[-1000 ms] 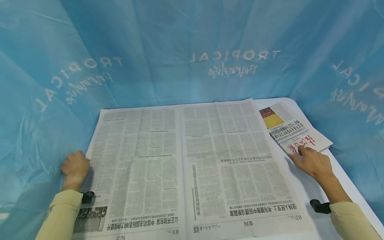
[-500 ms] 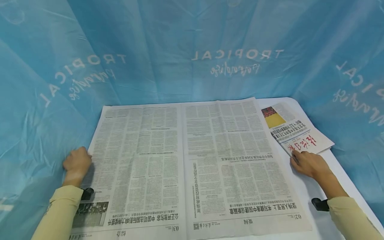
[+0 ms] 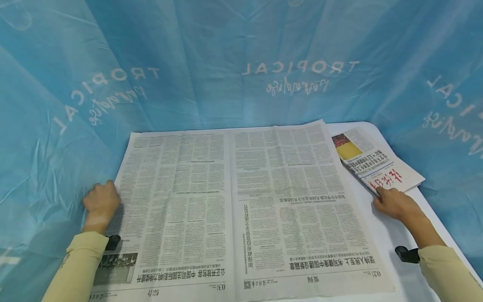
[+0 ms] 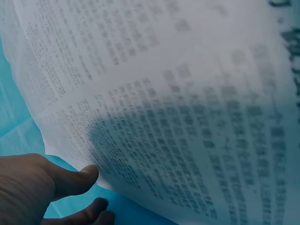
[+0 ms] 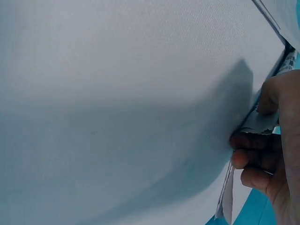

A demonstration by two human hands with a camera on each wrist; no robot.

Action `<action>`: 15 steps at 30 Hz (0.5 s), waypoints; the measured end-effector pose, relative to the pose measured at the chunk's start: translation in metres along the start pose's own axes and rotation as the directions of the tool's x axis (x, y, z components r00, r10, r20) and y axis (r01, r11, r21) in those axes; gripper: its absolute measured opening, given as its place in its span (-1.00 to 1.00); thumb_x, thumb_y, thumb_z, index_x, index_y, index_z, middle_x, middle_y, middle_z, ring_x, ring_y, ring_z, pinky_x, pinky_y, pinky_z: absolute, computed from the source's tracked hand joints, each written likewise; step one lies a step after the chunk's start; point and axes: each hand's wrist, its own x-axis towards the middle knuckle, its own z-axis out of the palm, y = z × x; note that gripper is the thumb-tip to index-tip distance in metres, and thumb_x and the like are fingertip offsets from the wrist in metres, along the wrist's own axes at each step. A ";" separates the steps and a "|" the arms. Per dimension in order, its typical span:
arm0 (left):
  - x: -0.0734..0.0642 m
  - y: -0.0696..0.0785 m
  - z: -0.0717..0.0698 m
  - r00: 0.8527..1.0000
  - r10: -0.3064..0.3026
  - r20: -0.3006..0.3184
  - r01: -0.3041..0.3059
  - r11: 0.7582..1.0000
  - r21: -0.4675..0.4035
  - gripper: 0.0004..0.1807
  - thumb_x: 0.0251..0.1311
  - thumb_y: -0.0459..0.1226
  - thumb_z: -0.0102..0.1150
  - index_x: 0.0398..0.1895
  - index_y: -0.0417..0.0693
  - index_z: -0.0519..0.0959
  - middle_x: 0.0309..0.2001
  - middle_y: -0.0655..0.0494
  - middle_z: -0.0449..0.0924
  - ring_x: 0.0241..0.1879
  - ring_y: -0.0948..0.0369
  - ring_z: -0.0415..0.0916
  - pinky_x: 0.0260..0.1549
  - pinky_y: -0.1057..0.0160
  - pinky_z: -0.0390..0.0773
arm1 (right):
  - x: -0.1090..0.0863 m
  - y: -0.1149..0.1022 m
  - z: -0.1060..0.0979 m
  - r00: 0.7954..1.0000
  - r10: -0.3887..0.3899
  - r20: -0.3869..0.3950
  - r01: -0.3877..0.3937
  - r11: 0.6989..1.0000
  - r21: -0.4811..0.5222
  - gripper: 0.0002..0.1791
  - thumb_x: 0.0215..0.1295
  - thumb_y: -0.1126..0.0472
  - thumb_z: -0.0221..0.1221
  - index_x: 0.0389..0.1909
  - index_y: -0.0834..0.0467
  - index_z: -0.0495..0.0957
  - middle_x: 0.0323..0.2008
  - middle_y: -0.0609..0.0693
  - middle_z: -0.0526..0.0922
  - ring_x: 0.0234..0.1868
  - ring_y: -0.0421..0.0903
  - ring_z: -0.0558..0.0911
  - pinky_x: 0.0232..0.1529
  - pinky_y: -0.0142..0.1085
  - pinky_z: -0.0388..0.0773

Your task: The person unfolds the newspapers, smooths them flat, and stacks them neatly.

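A large newspaper [image 3: 196,209] lies spread with two pages showing, its print upside down in the head view. At its left edge is my left hand [image 3: 101,205]. Its fingers are loosely bent, and in the left wrist view the thumb [image 4: 84,178] stands apart from the fingertips beside the paper edge, nothing between them. At the right, my right hand [image 3: 396,205] pinches the near edge of a folded newspaper [image 3: 377,161] with red lettering and a yellow-and-red picture. In the right wrist view the thumb and fingers close on its layered edge [image 5: 262,123].
The white tabletop [image 3: 362,209] shows along the right side, between the spread sheet and the folded one. A blue curtain [image 3: 211,84] with white lettering hangs behind and on both sides. Each wrist carries a black strap mount [image 3: 407,254].
My right hand has moved from resting over the folded newspaper's lettering to gripping its near edge, which has shifted slightly and lifted. My left hand has moved a little forward.
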 end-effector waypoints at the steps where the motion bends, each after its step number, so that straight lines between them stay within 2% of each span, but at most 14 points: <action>1: 0.001 0.000 0.000 1.000 0.004 0.002 -0.004 1.000 0.001 -0.80 0.28 -0.45 -0.17 -0.36 -0.51 0.40 -0.45 -0.59 0.38 -0.51 -0.40 0.44 -0.69 -0.22 0.34 | -0.001 0.001 0.001 1.000 0.007 -0.004 -0.007 1.000 0.010 -0.56 0.26 0.23 -0.02 -0.02 0.54 0.42 -0.30 0.46 0.59 -0.48 0.09 0.51 -0.42 0.06 0.46; 4: 0.002 0.001 0.000 1.000 0.001 0.031 -0.001 1.000 0.001 -0.80 0.26 -0.45 -0.18 -0.37 -0.50 0.41 -0.45 -0.58 0.40 -0.52 -0.37 0.45 -0.69 -0.18 0.35 | -0.005 0.003 0.002 1.000 0.020 -0.011 -0.019 0.999 0.045 -0.49 0.28 0.24 -0.05 0.07 0.61 0.35 -0.19 0.55 0.55 -0.40 0.16 0.56 -0.31 0.14 0.48; 9: 0.005 0.003 -0.001 0.996 -0.025 0.090 0.026 1.000 -0.010 -0.80 0.23 -0.45 -0.14 -0.30 -0.51 0.43 -0.39 -0.58 0.43 -0.44 -0.37 0.48 -0.62 -0.21 0.39 | -0.012 0.008 0.004 0.999 0.028 -0.035 -0.025 0.995 0.094 -0.48 0.31 0.24 -0.06 0.08 0.66 0.30 -0.11 0.64 0.47 -0.34 0.24 0.54 -0.24 0.20 0.45; 12: 0.005 0.003 -0.001 0.993 -0.037 0.111 0.040 0.999 -0.025 -0.80 0.22 -0.43 -0.12 -0.27 -0.49 0.43 -0.36 -0.57 0.44 -0.39 -0.39 0.48 -0.57 -0.23 0.40 | -0.016 0.010 0.007 0.997 0.011 -0.077 -0.003 0.993 0.114 -0.57 0.31 0.26 -0.04 -0.01 0.59 0.36 -0.23 0.57 0.51 -0.39 0.20 0.50 -0.31 0.13 0.45; 15: 0.004 0.000 -0.001 0.994 -0.028 0.106 0.033 0.998 -0.048 -0.80 0.20 -0.42 -0.11 -0.28 -0.47 0.44 -0.36 -0.56 0.44 -0.40 -0.38 0.46 -0.58 -0.21 0.38 | -0.018 0.010 0.013 0.993 -0.005 -0.118 0.021 0.990 0.137 -0.68 0.31 0.27 -0.02 -0.13 0.49 0.41 -0.37 0.39 0.53 -0.45 0.10 0.43 -0.40 0.01 0.40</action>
